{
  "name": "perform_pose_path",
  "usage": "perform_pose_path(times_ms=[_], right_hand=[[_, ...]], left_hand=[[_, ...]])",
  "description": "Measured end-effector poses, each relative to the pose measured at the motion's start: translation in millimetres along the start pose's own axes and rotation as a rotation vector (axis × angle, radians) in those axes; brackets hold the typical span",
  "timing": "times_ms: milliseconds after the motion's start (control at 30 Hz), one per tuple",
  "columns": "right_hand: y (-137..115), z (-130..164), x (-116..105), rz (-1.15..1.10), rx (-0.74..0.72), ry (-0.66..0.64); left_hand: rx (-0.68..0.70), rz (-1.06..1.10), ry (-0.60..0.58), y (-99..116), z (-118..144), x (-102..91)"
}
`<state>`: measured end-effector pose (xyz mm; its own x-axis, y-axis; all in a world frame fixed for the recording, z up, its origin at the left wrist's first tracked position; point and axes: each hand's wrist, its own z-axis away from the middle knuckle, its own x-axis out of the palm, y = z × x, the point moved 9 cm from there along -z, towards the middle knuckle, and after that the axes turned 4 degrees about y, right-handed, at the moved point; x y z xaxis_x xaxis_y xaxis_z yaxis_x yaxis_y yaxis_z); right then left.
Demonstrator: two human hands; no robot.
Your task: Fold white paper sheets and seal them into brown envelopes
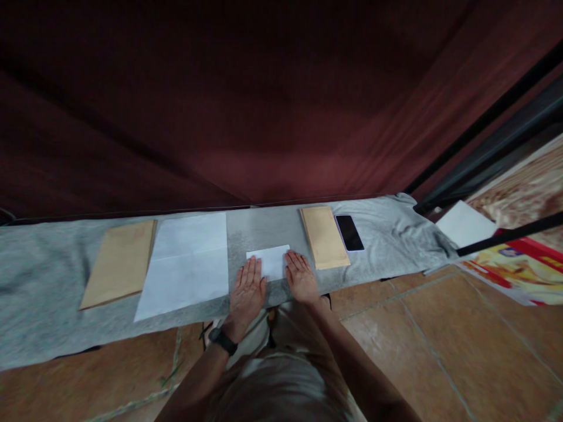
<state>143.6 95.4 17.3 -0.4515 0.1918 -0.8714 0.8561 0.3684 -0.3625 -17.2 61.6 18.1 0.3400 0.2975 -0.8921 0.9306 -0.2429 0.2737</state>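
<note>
The left hand [247, 291], with a dark watch [222, 340] at its wrist, is lying flat with the fingers spread and holding nothing, its fingertips touching the left edge of a small folded white paper [271, 261]. The right hand [301, 277] is likewise lying flat and unclenched, pressing on the right edge of that same paper. The paper is sitting near the front of the table [39, 305], which is wearing a grey cloth. Left of the hands, a large white sheet [187, 266] is lying flat, with a brown envelope [120, 262] just beside it. Right of the hands, a stack of brown envelopes [324, 236] is resting, with a black phone [349, 232] just beside it. Behind the table, a dark red curtain [246, 99] is hanging.
</note>
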Motion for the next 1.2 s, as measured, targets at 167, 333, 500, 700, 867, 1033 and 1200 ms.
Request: perform_pose_path(times_ms=[167, 333, 500, 700, 867, 1033, 1200], right_hand=[[9.0, 3.9, -1.7, -0.032, 0.009, 0.002], [12.0, 3.5, -7.6, -0.057, 0.045, 0.035], [-10.7, -11.7, -9.7, -0.130, 0.013, 0.042], [-47.7, -27.2, 7.0, -0.221, -0.119, -0.070], [-53.8, -22.3, 12.3, -0.172, -0.194, -0.125], [-40.0, -16.7, 7.9, -0.099, -0.178, -0.134], [-23.9, -11.3, 7.2, -0.052, -0.152, -0.126]], left_hand=[[-0.042, 0.012, -0.001, -9.0, 3.8, -11.0], [-0.075, 0.004, -0.005, -16.9, 6.4, -15.2], [-0.028, -0.003, -0.003, -3.3, 1.4, -13.9], [0.183, -0.001, -0.120, 37.8, 1.4, 9.9], [0.251, -0.007, -0.166, 46.0, 8.8, 16.6], [0.258, -0.003, -0.173, 42.4, 12.0, 8.5], [0.263, -0.006, -0.193, 40.0, 14.5, 2.5]])
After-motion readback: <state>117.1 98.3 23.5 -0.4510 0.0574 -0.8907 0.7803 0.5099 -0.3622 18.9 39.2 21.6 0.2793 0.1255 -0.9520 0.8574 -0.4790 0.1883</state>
